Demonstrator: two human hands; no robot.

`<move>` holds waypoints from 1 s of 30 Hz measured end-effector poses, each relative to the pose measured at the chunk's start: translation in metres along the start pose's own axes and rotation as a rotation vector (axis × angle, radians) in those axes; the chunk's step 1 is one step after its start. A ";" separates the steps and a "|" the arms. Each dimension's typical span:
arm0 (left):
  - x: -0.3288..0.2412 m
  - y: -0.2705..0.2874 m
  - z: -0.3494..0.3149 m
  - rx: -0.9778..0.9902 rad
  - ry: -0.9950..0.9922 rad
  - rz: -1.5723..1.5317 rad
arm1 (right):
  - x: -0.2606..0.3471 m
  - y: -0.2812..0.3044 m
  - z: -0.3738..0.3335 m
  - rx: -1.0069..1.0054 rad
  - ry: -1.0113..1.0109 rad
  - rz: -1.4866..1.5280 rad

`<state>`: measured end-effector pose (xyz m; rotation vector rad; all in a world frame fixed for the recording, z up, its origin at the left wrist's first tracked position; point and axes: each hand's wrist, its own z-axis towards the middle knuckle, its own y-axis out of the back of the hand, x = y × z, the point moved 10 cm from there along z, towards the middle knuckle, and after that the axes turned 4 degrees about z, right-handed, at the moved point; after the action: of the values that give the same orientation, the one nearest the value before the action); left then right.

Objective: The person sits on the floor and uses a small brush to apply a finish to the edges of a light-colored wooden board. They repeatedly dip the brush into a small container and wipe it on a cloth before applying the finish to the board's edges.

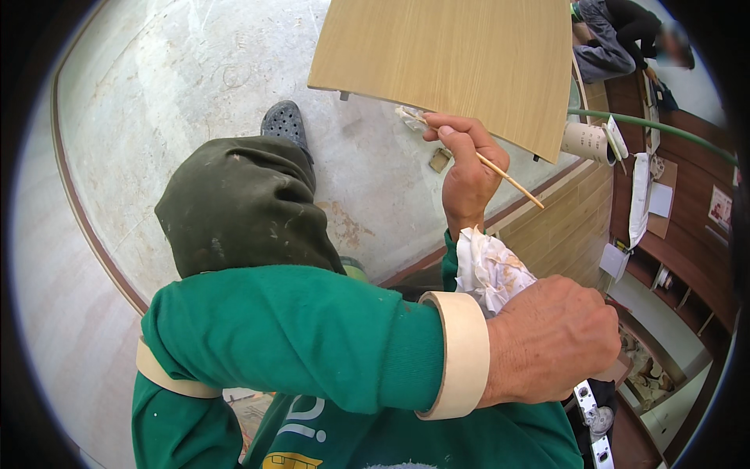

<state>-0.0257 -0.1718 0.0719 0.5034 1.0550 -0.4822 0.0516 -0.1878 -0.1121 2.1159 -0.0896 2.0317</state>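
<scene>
My left arm, in a green sleeve, crosses in front of me from the left. My left hand (551, 340) is closed with its back up; its fingertips are hidden. A wide cream tape roll (461, 352) rings that wrist, and another cream ring (168, 371) sits round the upper arm. Farther off, my right hand (471, 168) pinches a thin wooden stick (512, 183), held slanting near the edge of a wood-grain panel (445, 51). Crumpled white cloth or paper (492, 270) with brown stains lies at my right wrist, beside the left hand; what holds it is hidden.
A small tan block (440, 160) and crumpled clear plastic (409, 119) lie on the stained grey floor. At right stand a printed cylinder (587, 143), a green hose (664, 127) and brown shelving (687, 289). Another person (617, 39) crouches at the far right.
</scene>
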 end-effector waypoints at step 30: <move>-0.001 0.003 0.000 0.006 -0.010 -0.009 | -0.001 -0.004 0.001 -0.014 0.014 -0.056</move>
<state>-0.0244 -0.1697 0.0735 0.5011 1.0466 -0.4955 0.0534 -0.1839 -0.1134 2.0713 -0.0426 2.0085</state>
